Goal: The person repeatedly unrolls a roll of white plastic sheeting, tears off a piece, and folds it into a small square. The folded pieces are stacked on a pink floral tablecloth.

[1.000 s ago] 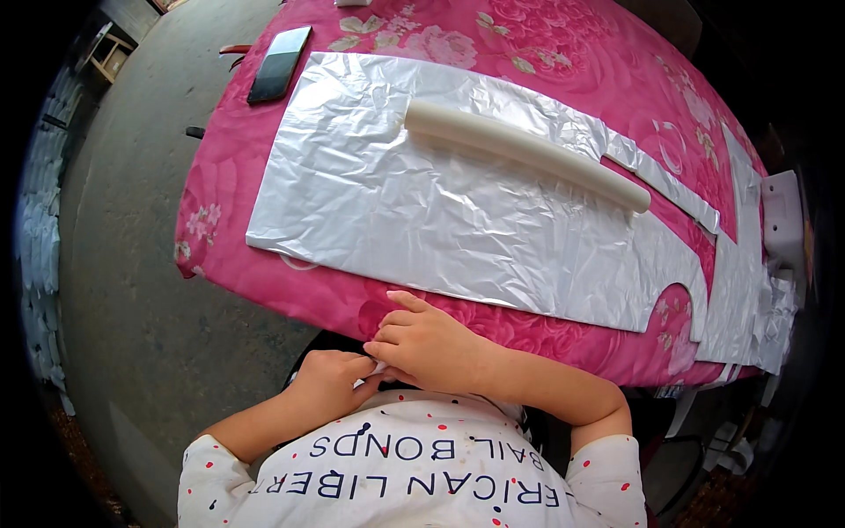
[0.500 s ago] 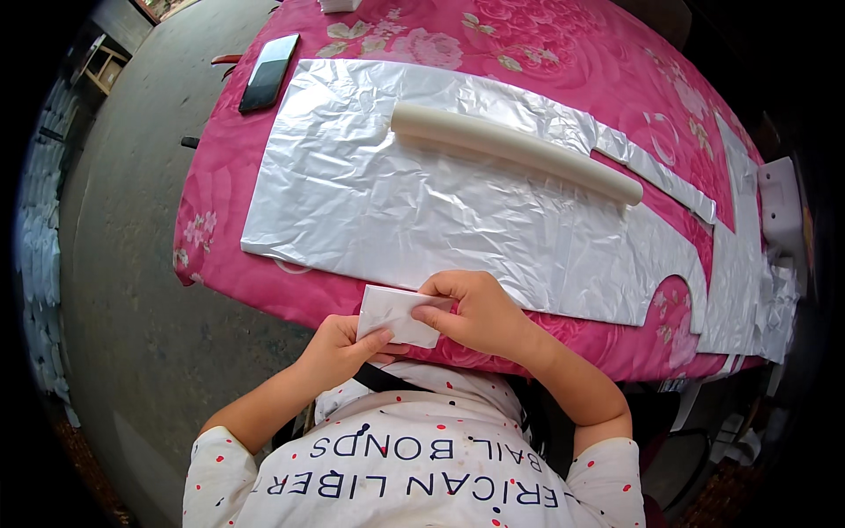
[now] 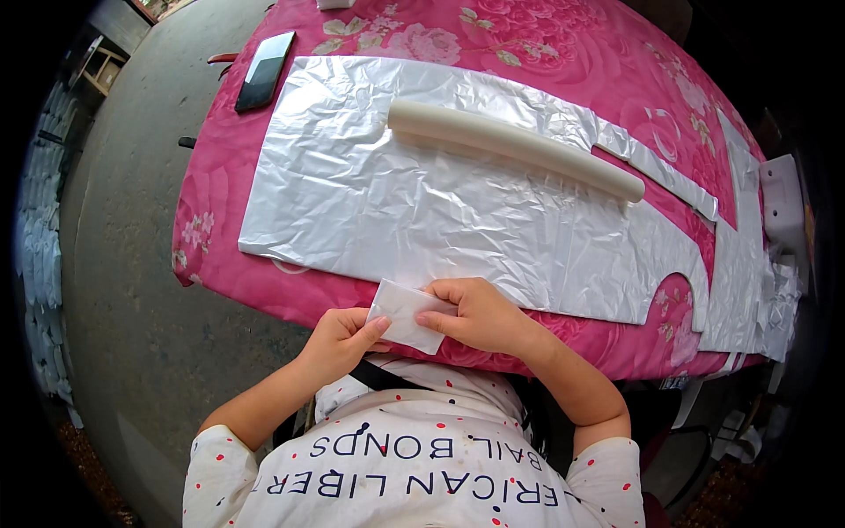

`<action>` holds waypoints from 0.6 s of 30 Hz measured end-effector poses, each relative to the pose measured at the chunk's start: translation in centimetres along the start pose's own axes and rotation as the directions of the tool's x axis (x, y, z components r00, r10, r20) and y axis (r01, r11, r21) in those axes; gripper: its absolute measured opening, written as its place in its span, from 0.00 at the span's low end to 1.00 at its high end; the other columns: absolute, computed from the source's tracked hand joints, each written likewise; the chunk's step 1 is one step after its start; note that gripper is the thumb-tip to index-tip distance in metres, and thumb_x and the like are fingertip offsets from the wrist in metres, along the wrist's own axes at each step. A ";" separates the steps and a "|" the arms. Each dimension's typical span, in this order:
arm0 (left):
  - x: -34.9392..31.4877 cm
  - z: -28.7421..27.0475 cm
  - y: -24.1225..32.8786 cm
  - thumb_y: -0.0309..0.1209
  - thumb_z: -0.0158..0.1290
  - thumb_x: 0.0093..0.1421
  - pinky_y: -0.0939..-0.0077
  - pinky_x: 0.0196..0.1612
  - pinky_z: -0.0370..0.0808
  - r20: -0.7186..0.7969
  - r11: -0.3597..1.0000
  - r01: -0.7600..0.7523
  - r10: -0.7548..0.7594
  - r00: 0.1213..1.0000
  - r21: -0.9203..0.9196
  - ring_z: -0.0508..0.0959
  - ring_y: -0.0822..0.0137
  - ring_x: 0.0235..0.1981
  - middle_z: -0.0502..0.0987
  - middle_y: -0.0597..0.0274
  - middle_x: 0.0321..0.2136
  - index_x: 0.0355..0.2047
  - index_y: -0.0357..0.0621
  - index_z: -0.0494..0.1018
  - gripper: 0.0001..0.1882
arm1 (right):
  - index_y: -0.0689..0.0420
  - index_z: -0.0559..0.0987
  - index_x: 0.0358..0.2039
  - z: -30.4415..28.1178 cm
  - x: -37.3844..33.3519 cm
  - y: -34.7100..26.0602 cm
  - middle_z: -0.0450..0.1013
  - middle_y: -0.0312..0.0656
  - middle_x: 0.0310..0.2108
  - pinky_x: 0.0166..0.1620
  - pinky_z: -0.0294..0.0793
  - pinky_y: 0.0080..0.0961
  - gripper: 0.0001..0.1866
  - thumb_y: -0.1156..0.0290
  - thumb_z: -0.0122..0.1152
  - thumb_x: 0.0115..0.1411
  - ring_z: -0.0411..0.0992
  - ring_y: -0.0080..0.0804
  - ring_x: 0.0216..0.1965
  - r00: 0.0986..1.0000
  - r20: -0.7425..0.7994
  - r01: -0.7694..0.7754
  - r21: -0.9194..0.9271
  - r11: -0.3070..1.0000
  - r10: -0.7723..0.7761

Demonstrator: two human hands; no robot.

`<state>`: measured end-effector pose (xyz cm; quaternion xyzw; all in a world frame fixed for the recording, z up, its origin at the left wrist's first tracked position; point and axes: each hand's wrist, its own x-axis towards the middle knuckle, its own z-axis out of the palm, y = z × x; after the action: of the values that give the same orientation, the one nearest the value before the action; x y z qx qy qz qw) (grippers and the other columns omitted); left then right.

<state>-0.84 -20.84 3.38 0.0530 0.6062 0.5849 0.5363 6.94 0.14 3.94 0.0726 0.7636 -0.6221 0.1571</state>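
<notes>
A small square of folded white plastic [image 3: 405, 312] is held between my two hands over the near edge of the table. My left hand [image 3: 339, 343] pinches its left side, thumb on top and fingers underneath. On the opposite side my right hand [image 3: 482, 319] grips it, thumb pressed on the upper face and fingers behind. Just beyond my hands lies a flat stack of thin silvery-white plastic bags [image 3: 326, 189], with cut-out handles toward the right. Across the bags rests a long cream-coloured roller or tube [image 3: 515, 148].
A pink floral cloth [image 3: 220, 207] covers the table. A dark phone [image 3: 265, 72] lies at the far left, and a small white stack [image 3: 334, 3] sits at the far edge. More crumpled plastic [image 3: 739, 290] and a white plastic object [image 3: 783, 198] are at the right.
The folded white square has turned slightly clockwise and shifted a little to the right. My left hand has moved up slightly with it; both hands keep hold.
</notes>
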 end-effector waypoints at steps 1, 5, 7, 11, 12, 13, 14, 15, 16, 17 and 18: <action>0.0 0.1 0.1 0.30 0.47 0.63 0.80 0.40 0.76 -0.006 1.000 0.010 -0.010 1.000 -0.017 0.75 0.76 0.35 0.77 0.61 0.34 0.42 0.31 0.73 0.13 | 0.63 0.76 0.32 0.0 0.0 0.1 0.72 0.51 0.24 0.32 0.68 0.28 0.13 0.66 0.59 0.53 0.72 0.38 0.26 1.000 0.002 0.002 -0.004 1.000 -0.002; 0.2 -0.3 -0.7 0.29 0.48 0.62 0.82 0.39 0.75 -0.027 0.996 -0.095 0.095 0.995 0.003 0.75 0.76 0.35 0.77 0.60 0.34 0.42 0.31 0.73 0.13 | 0.63 0.76 0.32 -0.1 -0.1 -0.1 0.72 0.51 0.24 0.32 0.68 0.29 0.13 0.66 0.60 0.52 0.72 0.40 0.26 1.000 0.014 0.002 -0.063 0.998 -0.001; 0.2 -0.3 -0.4 0.29 0.49 0.62 0.83 0.39 0.74 -0.031 0.994 -0.106 0.106 0.994 -0.018 0.75 0.76 0.35 0.77 0.59 0.34 0.42 0.30 0.73 0.13 | 0.63 0.76 0.31 -0.1 -0.1 -0.4 0.72 0.52 0.24 0.31 0.68 0.29 0.13 0.66 0.60 0.52 0.72 0.41 0.26 1.000 0.017 -0.002 -0.088 0.996 0.004; 0.4 -0.4 -0.7 0.31 0.48 0.63 0.76 0.39 0.77 -0.065 0.998 -0.063 0.061 0.996 -0.029 0.78 0.71 0.34 0.78 0.57 0.33 0.40 0.30 0.73 0.13 | 0.63 0.76 0.31 0.1 -0.2 -0.3 0.73 0.50 0.23 0.30 0.68 0.29 0.12 0.66 0.60 0.51 0.72 0.40 0.25 1.000 0.005 0.008 -0.118 0.993 -0.007; 0.3 -0.3 -0.4 0.32 0.48 0.63 0.76 0.38 0.78 -0.076 0.997 -0.027 0.021 0.997 -0.068 0.77 0.72 0.34 0.77 0.57 0.33 0.41 0.30 0.73 0.14 | 0.63 0.76 0.31 0.1 -0.2 -0.2 0.73 0.49 0.22 0.30 0.68 0.29 0.12 0.66 0.61 0.51 0.72 0.38 0.24 1.000 0.000 0.014 -0.132 0.991 -0.014; 0.3 -0.3 -0.3 0.33 0.48 0.63 0.77 0.37 0.78 -0.085 0.994 0.010 -0.019 0.996 -0.106 0.77 0.72 0.35 0.77 0.57 0.34 0.41 0.31 0.73 0.15 | 0.63 0.76 0.31 0.1 -0.3 -0.1 0.73 0.48 0.22 0.30 0.68 0.27 0.12 0.66 0.61 0.51 0.72 0.35 0.24 1.000 -0.006 -0.017 -0.062 0.998 0.017; 0.4 -0.3 -0.3 0.34 0.48 0.63 0.76 0.37 0.78 -0.096 0.992 0.006 -0.018 0.995 -0.130 0.77 0.71 0.35 0.77 0.57 0.34 0.41 0.31 0.73 0.16 | 0.63 0.76 0.31 0.0 -0.4 0.0 0.74 0.46 0.22 0.30 0.68 0.26 0.12 0.67 0.61 0.51 0.72 0.32 0.24 0.999 -0.009 -0.048 0.009 0.999 0.048; 0.4 -0.4 -0.3 0.35 0.48 0.63 0.75 0.36 0.79 -0.107 0.988 0.001 -0.017 0.994 -0.154 0.78 0.70 0.35 0.77 0.57 0.33 0.40 0.32 0.73 0.16 | 0.64 0.76 0.31 0.0 -0.4 0.1 0.74 0.44 0.22 0.29 0.68 0.25 0.12 0.67 0.61 0.52 0.72 0.29 0.24 0.997 -0.010 -0.079 0.079 0.994 0.080; 0.5 -0.5 -0.4 0.36 0.48 0.63 0.74 0.36 0.79 -0.118 0.984 -0.004 -0.017 0.993 -0.178 0.78 0.69 0.35 0.77 0.57 0.33 0.39 0.32 0.74 0.16 | 0.64 0.76 0.30 0.0 -0.5 0.3 0.74 0.42 0.22 0.29 0.68 0.23 0.12 0.67 0.62 0.52 0.71 0.26 0.23 0.994 -0.023 -0.102 0.125 0.987 0.105; 0.4 -0.6 -0.4 0.36 0.48 0.63 0.74 0.36 0.79 -0.132 0.982 -0.017 -0.008 0.991 -0.186 0.78 0.69 0.34 0.77 0.57 0.33 0.39 0.33 0.74 0.16 | 0.65 0.76 0.30 0.0 -0.5 0.6 0.74 0.41 0.22 0.29 0.68 0.22 0.12 0.68 0.62 0.52 0.70 0.23 0.23 0.991 -0.036 -0.123 0.171 0.978 0.131; 0.4 -0.6 -0.4 0.36 0.48 0.63 0.74 0.35 0.79 -0.147 0.981 -0.030 0.001 0.989 -0.194 0.78 0.69 0.34 0.77 0.57 0.33 0.39 0.33 0.74 0.16 | 0.65 0.76 0.30 0.0 -0.5 0.9 0.75 0.39 0.22 0.29 0.68 0.21 0.12 0.68 0.62 0.52 0.70 0.20 0.23 0.986 -0.046 -0.144 0.217 0.965 0.157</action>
<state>-1.21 -21.04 2.65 -0.0383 0.5831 0.6479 0.4886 7.69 0.34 3.26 0.1663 0.6893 -0.6840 0.1711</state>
